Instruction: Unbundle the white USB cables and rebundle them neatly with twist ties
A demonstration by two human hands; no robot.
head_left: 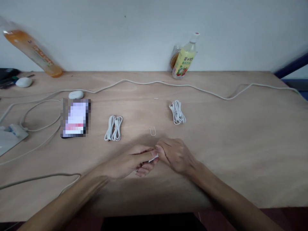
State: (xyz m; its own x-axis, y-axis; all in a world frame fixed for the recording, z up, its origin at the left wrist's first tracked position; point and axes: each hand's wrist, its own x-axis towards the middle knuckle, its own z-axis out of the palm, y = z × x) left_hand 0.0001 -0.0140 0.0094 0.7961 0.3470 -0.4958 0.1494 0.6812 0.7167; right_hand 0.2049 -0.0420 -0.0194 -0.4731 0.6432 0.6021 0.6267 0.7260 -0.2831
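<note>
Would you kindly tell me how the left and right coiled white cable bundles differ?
The left coiled white cable bundle spreads into two lobes, whereas the right coiled white cable bundle forms a single bunch. The left bundle's top leans rightward; the right bundle's leans leftward. Both are white coiled cables.

You have two bottles (pixel 40 54) (pixel 184 61), two cable bundles (pixel 117 126) (pixel 177 113), two white ovals (pixel 24 82) (pixel 76 95), one phone (pixel 75 118), one bent wire (pixel 153 135), one scrap (pixel 156 98) and one held white piece (pixel 153 158).

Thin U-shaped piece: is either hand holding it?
No, the thin U-shaped piece lies on the table, just beyond the left hand and right hand.
</note>
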